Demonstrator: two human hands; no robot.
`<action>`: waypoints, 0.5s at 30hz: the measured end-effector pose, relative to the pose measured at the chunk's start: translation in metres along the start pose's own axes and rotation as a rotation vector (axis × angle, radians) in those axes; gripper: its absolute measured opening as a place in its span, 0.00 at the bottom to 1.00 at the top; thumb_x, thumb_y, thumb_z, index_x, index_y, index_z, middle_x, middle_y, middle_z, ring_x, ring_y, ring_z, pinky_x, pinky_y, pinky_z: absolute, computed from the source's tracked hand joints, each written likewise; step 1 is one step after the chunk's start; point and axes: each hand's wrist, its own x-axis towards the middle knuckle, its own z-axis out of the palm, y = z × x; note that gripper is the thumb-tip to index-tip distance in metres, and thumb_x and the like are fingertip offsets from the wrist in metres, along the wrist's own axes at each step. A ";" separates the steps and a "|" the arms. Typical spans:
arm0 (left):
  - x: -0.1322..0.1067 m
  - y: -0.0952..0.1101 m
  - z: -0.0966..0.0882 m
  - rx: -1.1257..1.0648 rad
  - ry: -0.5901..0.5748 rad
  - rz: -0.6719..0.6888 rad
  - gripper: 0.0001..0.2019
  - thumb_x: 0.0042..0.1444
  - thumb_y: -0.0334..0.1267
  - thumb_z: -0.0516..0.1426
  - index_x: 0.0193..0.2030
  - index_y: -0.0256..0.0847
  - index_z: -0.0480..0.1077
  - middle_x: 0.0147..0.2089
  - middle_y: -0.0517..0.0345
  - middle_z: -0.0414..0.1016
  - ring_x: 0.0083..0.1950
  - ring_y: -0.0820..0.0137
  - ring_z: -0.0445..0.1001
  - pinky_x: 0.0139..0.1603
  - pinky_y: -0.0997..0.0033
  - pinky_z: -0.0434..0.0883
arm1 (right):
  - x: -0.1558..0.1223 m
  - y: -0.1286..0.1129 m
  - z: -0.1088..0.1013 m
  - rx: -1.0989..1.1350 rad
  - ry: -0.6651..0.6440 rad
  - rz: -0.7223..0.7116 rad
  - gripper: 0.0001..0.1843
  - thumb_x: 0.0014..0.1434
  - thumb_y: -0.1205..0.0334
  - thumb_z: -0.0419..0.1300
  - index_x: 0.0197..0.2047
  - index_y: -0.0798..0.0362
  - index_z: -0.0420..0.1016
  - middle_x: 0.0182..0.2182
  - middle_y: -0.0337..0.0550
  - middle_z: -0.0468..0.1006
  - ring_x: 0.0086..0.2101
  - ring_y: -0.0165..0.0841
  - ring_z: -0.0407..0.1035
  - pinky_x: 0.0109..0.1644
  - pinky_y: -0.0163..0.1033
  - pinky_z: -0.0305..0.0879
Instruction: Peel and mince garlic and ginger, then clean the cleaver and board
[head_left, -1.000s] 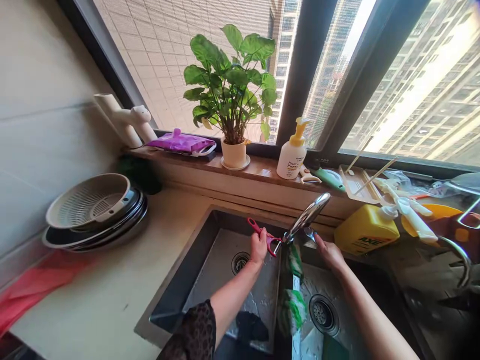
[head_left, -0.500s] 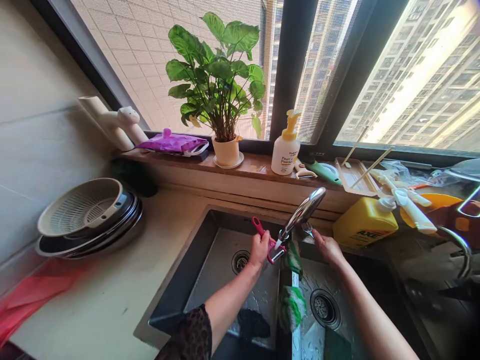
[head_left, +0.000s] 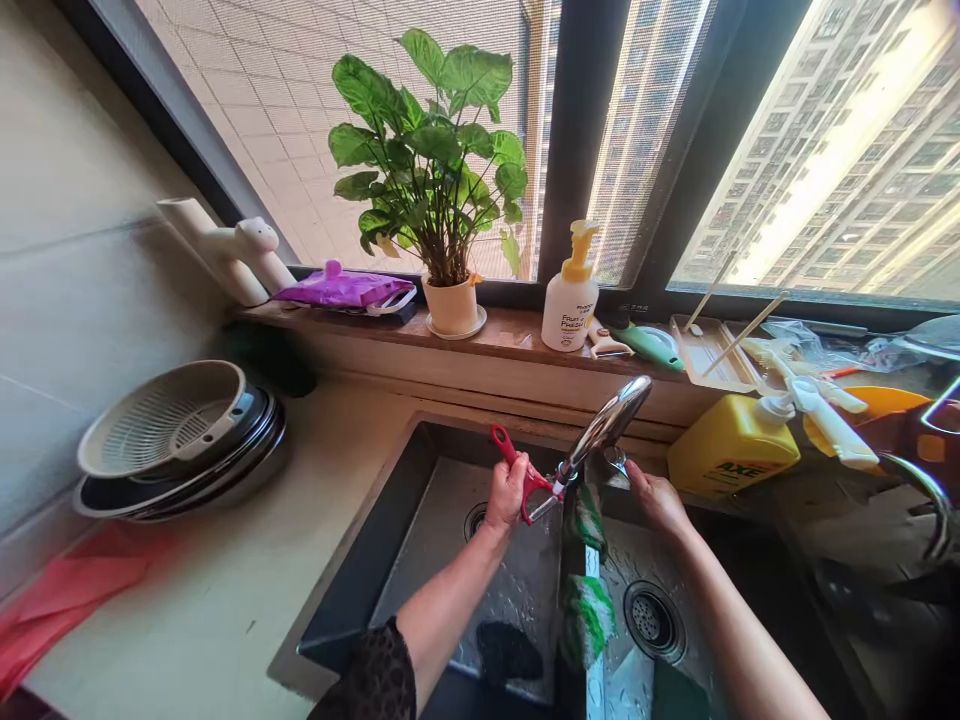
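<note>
My left hand [head_left: 508,490] is closed around a red peeler [head_left: 534,490], its handle sticking up past my fingers and its blade end at the faucet's outlet. Water seems to run onto the blade end. The chrome faucet [head_left: 606,425] arches over the divider of the double sink [head_left: 435,560]. To its right, my right hand [head_left: 655,500] has its fingers closed on the faucet lever [head_left: 616,460]. Green and white cloths [head_left: 589,615] hang over the divider below the faucet.
A yellow AXE bottle [head_left: 731,440] stands behind the right basin. On the sill are a potted plant [head_left: 450,300], a soap pump bottle [head_left: 570,305] and a purple packet [head_left: 345,290]. Stacked colander and pans [head_left: 169,420] sit on the left counter.
My left hand has shifted slightly left, and the peeler has turned so its blade end tilts differently under the faucet. My right hand stays at the lever.
</note>
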 end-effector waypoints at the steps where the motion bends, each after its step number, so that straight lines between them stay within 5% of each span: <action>1: 0.000 -0.001 0.001 -0.004 0.003 0.002 0.20 0.47 0.55 0.59 0.21 0.39 0.64 0.19 0.60 0.69 0.21 0.73 0.68 0.26 0.74 0.64 | 0.000 0.000 0.000 0.003 -0.020 0.003 0.32 0.54 0.36 0.43 0.12 0.49 0.62 0.13 0.41 0.66 0.20 0.33 0.61 0.25 0.36 0.53; 9: 0.018 -0.019 0.031 -0.052 0.231 -0.079 0.23 0.43 0.61 0.58 0.21 0.40 0.63 0.17 0.63 0.67 0.19 0.75 0.64 0.22 0.75 0.59 | -0.002 -0.004 -0.002 0.014 -0.066 -0.011 0.30 0.53 0.36 0.40 0.12 0.49 0.57 0.14 0.39 0.62 0.20 0.33 0.57 0.26 0.37 0.51; 15: 0.009 -0.015 0.022 -0.074 0.077 -0.204 0.25 0.40 0.60 0.62 0.29 0.37 0.68 0.21 0.64 0.68 0.15 0.82 0.55 0.17 0.79 0.46 | -0.003 -0.003 -0.001 0.035 -0.061 -0.006 0.31 0.54 0.35 0.41 0.12 0.49 0.57 0.13 0.40 0.62 0.19 0.33 0.57 0.25 0.37 0.51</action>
